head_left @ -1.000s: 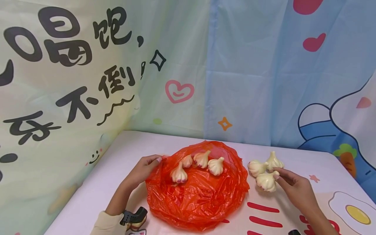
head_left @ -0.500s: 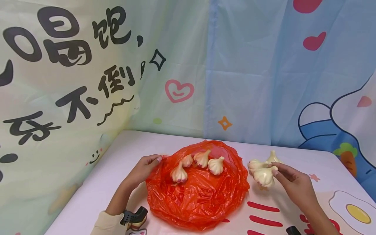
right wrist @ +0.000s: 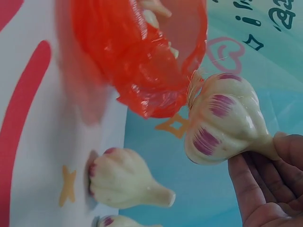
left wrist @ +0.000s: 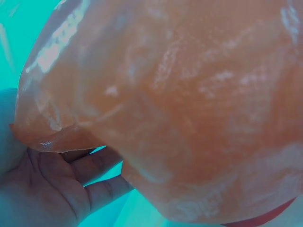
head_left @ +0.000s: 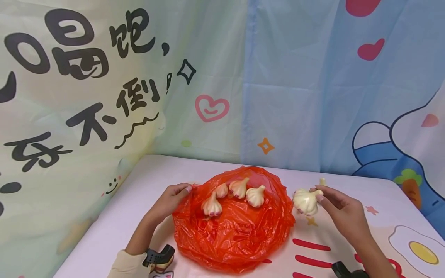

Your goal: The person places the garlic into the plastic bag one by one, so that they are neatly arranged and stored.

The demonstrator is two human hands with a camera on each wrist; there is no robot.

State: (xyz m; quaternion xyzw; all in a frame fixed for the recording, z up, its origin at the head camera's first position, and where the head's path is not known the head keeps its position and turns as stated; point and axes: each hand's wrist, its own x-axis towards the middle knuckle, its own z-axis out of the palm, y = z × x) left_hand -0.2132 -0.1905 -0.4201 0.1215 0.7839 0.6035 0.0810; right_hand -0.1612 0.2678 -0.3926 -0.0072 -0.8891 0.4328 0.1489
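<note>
Right hand (head_left: 342, 216), lower right of the head view: fingertips (head_left: 318, 197) pinched on the stem of a garlic bulb (head_left: 305, 200), held off the table with root end toward the bag. Same in the wrist view: stem gripped between curled fingers (right wrist: 265, 189) at lower right, bulb (right wrist: 222, 123) hanging clear. Behind the hand, only the stem tip of a second bulb (head_left: 322, 181) visible from the head view; a third hidden there altogether. Shown under the wrist camera: one loose bulb (right wrist: 125, 179) lying on the table, another (right wrist: 118, 222) cut off by the bottom edge.

Left hand (head_left: 170, 200), left of centre: fingers curled on the rim of the orange plastic bag (head_left: 236, 227), thumb side not clear. Left wrist view almost filled with blurred orange film (left wrist: 189, 104); palm (left wrist: 42, 184) in the lower left corner, grip itself hard to make out.

Four garlic bulbs (head_left: 238, 188) clustered on the upper part of the bag. Narrow strip of bare table (head_left: 306, 231) between bag edge and held bulb. Curtain backdrop (head_left: 295, 77) close behind the far table edge; wider free surface toward the right corner.
</note>
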